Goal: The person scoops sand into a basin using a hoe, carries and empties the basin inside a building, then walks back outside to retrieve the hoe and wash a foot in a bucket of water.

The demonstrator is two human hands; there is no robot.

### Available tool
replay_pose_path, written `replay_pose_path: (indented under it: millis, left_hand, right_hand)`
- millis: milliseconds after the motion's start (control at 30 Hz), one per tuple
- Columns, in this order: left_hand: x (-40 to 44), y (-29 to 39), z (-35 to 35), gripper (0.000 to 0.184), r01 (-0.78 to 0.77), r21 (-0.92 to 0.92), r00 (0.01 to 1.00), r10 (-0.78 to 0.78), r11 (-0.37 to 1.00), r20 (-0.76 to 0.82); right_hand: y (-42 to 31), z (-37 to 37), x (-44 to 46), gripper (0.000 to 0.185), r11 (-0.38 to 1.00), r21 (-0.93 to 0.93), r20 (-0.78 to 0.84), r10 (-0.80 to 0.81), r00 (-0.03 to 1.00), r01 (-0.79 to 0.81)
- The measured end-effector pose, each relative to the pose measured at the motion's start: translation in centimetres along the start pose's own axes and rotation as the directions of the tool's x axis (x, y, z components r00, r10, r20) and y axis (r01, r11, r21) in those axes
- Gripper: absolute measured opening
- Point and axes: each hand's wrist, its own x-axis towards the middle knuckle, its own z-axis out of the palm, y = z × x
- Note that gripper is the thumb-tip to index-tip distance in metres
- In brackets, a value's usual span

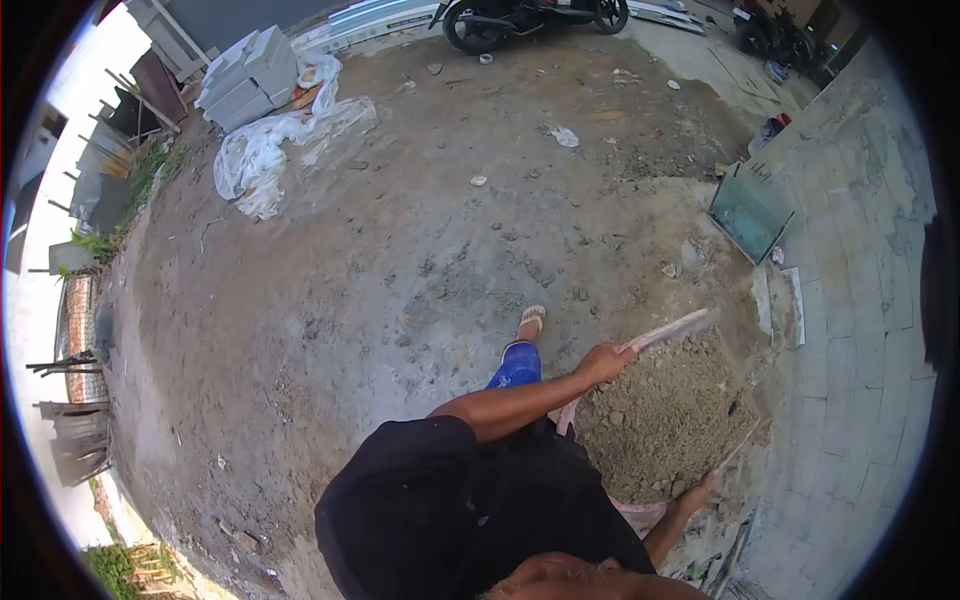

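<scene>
My left hand (605,363) is closed around a pale wooden side bar (680,327) of what looks like a frame or tray. On the opposite side, my right hand (693,497) grips a thinner wooden bar (738,447). Between the two bars lies a heap of brown, lumpy sand (660,415); whether it sits in the frame or on the ground beneath I cannot tell. A pinkish edge of the frame (640,514) shows near my body. My arm and black shirt hide part of it.
A rough grey block wall (840,330) rises on the right, with a glass tank (750,215) beside it. Stacked grey blocks (250,78) and white plastic sheeting (262,160) lie at the far left. A motorbike (530,20) stands at the back.
</scene>
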Motion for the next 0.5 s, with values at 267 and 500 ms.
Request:
replay_pose_path:
  millis: [267, 500]
  left_hand:
    - [22.3, 14.4, -15.0, 0.065, 0.027, -0.047, 0.999, -0.025, 0.999, 0.043]
    - [42.7, 23.0, -23.5, 0.063, 0.018, 0.017, 0.999, -0.019, 1.000, 0.042]
  right_hand:
    - [-4.1, 25.9, 14.5, 0.057, 0.987, -0.142, -0.196, -0.103, 0.975, 0.076]
    - [-7.3, 41.8, 31.7, 0.058, 0.982, -0.180, -0.161, -0.090, 0.983, 0.060]
